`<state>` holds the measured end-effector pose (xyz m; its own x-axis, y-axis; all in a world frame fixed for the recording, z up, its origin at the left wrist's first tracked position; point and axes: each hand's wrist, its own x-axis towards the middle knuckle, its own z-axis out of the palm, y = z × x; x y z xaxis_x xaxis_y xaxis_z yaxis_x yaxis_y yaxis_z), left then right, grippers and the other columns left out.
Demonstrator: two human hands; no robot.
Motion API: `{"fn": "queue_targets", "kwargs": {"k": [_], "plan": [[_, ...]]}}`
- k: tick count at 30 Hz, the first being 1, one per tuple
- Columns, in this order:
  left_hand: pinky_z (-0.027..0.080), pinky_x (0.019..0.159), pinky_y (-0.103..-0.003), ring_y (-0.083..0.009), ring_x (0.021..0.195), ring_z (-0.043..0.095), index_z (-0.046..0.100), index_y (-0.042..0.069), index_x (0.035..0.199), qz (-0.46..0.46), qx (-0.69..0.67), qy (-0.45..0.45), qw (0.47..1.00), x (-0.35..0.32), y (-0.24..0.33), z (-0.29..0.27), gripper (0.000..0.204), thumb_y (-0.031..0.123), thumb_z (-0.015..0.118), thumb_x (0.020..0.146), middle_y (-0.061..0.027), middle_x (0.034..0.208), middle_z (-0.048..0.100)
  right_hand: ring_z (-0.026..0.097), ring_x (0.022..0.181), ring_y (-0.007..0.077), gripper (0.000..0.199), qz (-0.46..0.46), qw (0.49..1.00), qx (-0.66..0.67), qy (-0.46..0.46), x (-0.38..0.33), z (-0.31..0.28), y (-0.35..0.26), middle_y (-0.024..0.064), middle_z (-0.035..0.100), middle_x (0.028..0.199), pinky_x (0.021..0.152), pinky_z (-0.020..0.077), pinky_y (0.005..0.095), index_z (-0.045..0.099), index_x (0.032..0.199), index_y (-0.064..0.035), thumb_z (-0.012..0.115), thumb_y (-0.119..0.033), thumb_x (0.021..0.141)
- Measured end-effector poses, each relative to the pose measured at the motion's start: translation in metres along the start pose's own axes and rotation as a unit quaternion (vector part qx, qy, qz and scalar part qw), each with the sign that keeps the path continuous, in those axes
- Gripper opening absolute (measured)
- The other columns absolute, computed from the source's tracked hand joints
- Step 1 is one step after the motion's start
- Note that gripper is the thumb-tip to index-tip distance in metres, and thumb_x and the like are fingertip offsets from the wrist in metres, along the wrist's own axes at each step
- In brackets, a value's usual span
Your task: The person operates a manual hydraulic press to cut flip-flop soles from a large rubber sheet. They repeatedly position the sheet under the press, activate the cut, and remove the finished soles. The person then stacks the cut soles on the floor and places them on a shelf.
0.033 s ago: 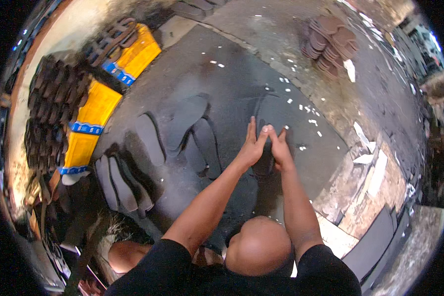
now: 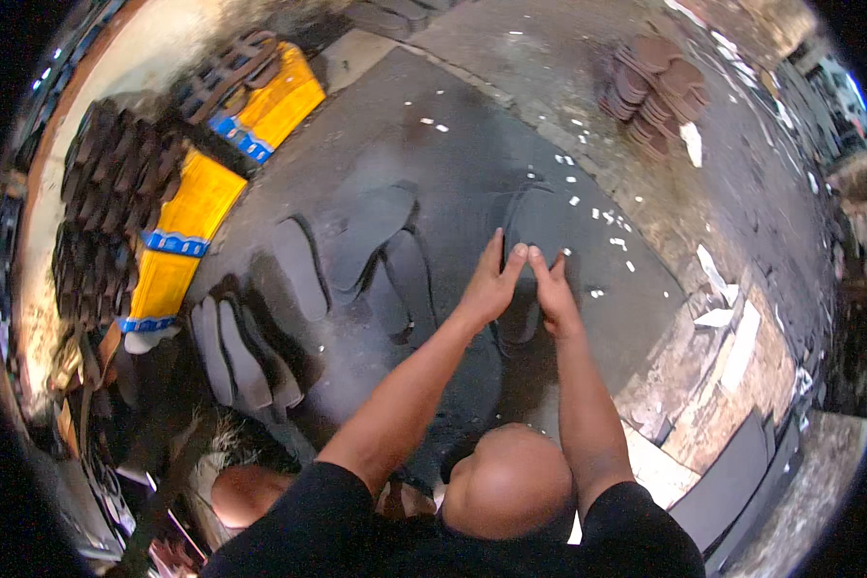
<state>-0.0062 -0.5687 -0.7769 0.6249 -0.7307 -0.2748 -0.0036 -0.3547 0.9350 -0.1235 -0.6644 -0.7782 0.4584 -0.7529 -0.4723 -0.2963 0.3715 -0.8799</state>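
A dark grey sandal sole (image 2: 533, 214) lies lengthwise in front of me on the dark floor sheet. My left hand (image 2: 494, 284) clasps its left edge, while my right hand (image 2: 555, 294) clasps the right edge. Both thumbs meet over its middle, and the hands cover that part. Just left of the hands, several loose grey soles (image 2: 374, 226) lie flat, some overlapping. Farther left rests a lone sole (image 2: 302, 268). A row of soles (image 2: 245, 358) leans together nearer to my left knee.
Stacked brown soles (image 2: 653, 91) stand at the far right. Piled dark footwear (image 2: 116, 183) and yellow-and-blue packs (image 2: 200, 200) line the left wall. White scraps (image 2: 604, 216) dot the floor. Worn boards (image 2: 689, 385) and dark sheets (image 2: 732, 472) lie to my right.
The whole view has shifted slightly, so the floor things appear a little farther right. Both hands keep the same clasp on the sole.
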Motion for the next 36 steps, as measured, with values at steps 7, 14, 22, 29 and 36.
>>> {"fn": "queue_targets", "kwargs": {"k": [7, 14, 22, 29, 36], "plan": [[0.037, 0.115, -0.055, -0.0430, 0.139, 0.045, 0.010, 0.006, 0.164, -0.110, 0.456, 0.148, 0.871, 0.027, -0.072, -0.186, 0.117, 0.040, 0.085, 0.082, -0.0241, 0.155, 0.039, 0.038, 0.147, 0.0388, 0.109, -0.001, 0.999, -0.045, -0.003, 0.000, 0.017, 0.000, 0.0292, 0.034, 0.160, 0.120, 0.0303, 0.0448, 0.014, 0.162, 0.0046, 0.067, -0.062, 0.093], [0.042, 0.109, -0.056, -0.0457, 0.130, 0.047, 0.029, 0.010, 0.157, -0.151, 0.286, 0.352, 0.879, 0.011, -0.091, -0.169, 0.100, 0.033, 0.083, 0.076, -0.0260, 0.137, 0.047, 0.034, 0.150, 0.0397, 0.110, -0.067, 0.995, -0.070, 0.016, 0.016, 0.015, 0.016, 0.0307, 0.035, 0.160, 0.122, 0.0270, 0.0436, 0.016, 0.161, 0.0073, 0.065, -0.064, 0.093], [0.046, 0.107, -0.052, -0.0461, 0.128, 0.052, 0.037, 0.011, 0.153, -0.104, 0.329, 0.304, 0.888, 0.011, -0.112, -0.179, 0.093, 0.038, 0.083, 0.077, -0.0258, 0.140, 0.048, 0.032, 0.151, 0.0401, 0.113, -0.070, 0.991, -0.115, 0.012, 0.017, 0.018, 0.014, 0.0323, 0.032, 0.161, 0.123, 0.0250, 0.0430, 0.017, 0.159, 0.0126, 0.062, -0.068, 0.093], [0.051, 0.099, -0.047, -0.0347, 0.116, 0.064, 0.042, 0.012, 0.152, -0.079, 0.136, 0.336, 0.929, -0.019, -0.104, -0.188, 0.072, 0.038, 0.073, 0.092, -0.0233, 0.125, 0.062, 0.030, 0.151, 0.0413, 0.113, -0.072, 0.992, -0.102, 0.020, 0.017, 0.015, 0.019, 0.0334, 0.030, 0.161, 0.123, 0.0241, 0.0434, 0.016, 0.158, 0.0135, 0.062, -0.067, 0.093], [0.059, 0.078, -0.045, -0.0302, 0.086, 0.071, 0.034, 0.014, 0.154, -0.110, -0.444, 0.188, 0.869, -0.057, -0.124, -0.186, 0.060, 0.037, 0.055, 0.103, -0.0177, 0.109, 0.067, 0.028, 0.152, 0.0411, 0.115, -0.075, 0.993, -0.087, 0.034, 0.025, 0.013, 0.030, 0.0333, 0.028, 0.162, 0.124, 0.0229, 0.0438, 0.017, 0.158, 0.0136, 0.062, -0.069, 0.092]]}}
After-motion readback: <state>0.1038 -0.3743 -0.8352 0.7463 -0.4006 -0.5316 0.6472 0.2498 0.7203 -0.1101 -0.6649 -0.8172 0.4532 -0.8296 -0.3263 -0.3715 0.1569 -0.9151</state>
